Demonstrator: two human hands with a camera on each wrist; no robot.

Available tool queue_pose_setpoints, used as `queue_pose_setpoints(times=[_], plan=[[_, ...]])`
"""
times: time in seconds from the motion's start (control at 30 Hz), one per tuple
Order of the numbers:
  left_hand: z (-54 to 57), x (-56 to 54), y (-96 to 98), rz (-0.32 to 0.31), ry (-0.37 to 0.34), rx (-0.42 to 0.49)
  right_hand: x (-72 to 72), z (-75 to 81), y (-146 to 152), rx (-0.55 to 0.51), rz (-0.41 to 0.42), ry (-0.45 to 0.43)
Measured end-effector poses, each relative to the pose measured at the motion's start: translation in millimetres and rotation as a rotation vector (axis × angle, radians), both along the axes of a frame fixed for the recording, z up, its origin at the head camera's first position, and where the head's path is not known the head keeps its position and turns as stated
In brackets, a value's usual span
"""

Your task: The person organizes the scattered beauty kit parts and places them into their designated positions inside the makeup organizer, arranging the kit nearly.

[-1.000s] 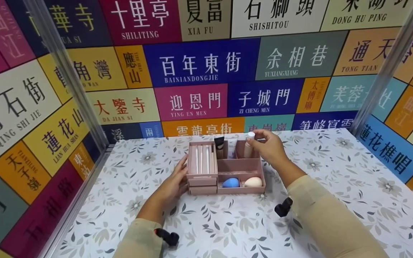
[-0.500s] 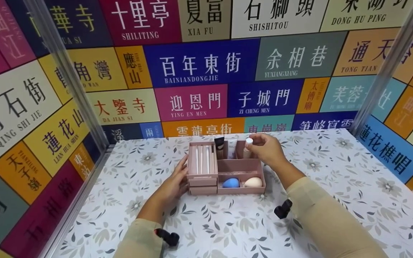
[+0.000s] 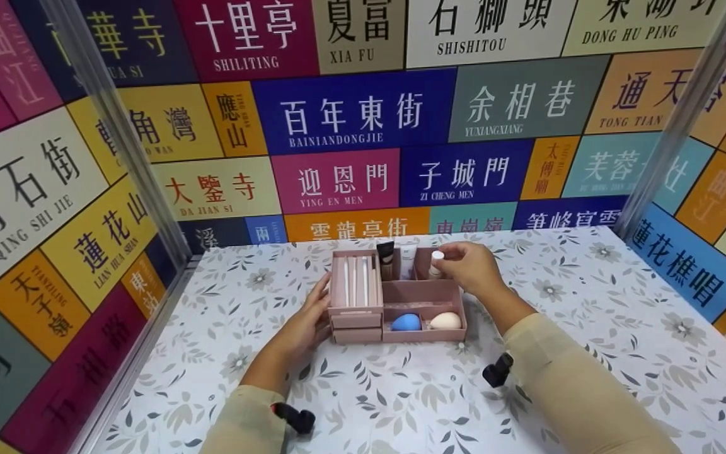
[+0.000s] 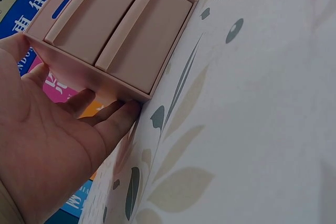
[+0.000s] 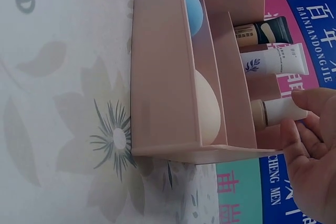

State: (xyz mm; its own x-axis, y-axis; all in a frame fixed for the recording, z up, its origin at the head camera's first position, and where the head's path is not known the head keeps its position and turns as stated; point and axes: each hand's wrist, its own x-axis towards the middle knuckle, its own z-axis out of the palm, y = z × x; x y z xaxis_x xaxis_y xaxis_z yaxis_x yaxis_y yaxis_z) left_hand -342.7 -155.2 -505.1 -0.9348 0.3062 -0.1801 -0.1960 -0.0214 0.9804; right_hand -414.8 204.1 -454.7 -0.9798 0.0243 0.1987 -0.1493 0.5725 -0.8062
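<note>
A pink makeup organizer [image 3: 423, 291] stands on the table. My right hand [image 3: 473, 268] pinches the white cap of a small beige foundation bottle [image 5: 275, 112] between thumb and fingers. The bottle is upright in the back right compartment, its lower part hidden by the divider. Beside it stand a white tube [image 5: 273, 60] and a dark-topped tube [image 5: 262, 31]. With fingers spread, my left hand [image 3: 303, 321] touches the organizer's left side wall, next to the two drawers [image 4: 144, 35].
A blue makeup sponge [image 3: 406, 322] and a cream one [image 3: 445, 321] lie in the front compartments. Several slim white sticks [image 3: 355, 280] lie in the top left tray. Behind the floral-covered table [image 3: 401, 403] rises a wall of coloured signs [image 3: 353, 110].
The foundation bottle has moved down into the back right compartment, and my right hand has lowered with it. My left hand has stayed against the organizer's side.
</note>
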Motion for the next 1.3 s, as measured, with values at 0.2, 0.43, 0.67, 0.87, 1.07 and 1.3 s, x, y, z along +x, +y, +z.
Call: queue_pose_setpoints(times=[0.2, 0.43, 0.67, 0.87, 1.07, 1.3], plan=[[-0.5, -1.2, -0.3, -0.004, 0.004, 0.005, -0.3, -0.1, 0, 0.007, 0.005, -0.002], [-1.0, -2.2, 0.3, -0.003, -0.005, 0.005, -0.7, -0.8, 2, 0.001, 0.007, -0.012], [-3.8, -2.7, 0.5, -0.028, 0.031, 0.028, 2.6, 1.2, 9, -0.041, 0.011, -0.039], [-4.9, -4.4, 0.2, -0.021, 0.031, 0.0, 8.0, 1.1, 19, -0.083, 0.011, -0.011], [-4.8, -4.8, -0.2, -0.019, 0.011, -0.011, 18.5, -2.2, 28, -0.189, -0.018, -0.026], [-2.4, -3.4, -2.2, -0.011, 0.006, -0.048, 34.5, -0.4, 37, -0.232, -0.039, -0.004]])
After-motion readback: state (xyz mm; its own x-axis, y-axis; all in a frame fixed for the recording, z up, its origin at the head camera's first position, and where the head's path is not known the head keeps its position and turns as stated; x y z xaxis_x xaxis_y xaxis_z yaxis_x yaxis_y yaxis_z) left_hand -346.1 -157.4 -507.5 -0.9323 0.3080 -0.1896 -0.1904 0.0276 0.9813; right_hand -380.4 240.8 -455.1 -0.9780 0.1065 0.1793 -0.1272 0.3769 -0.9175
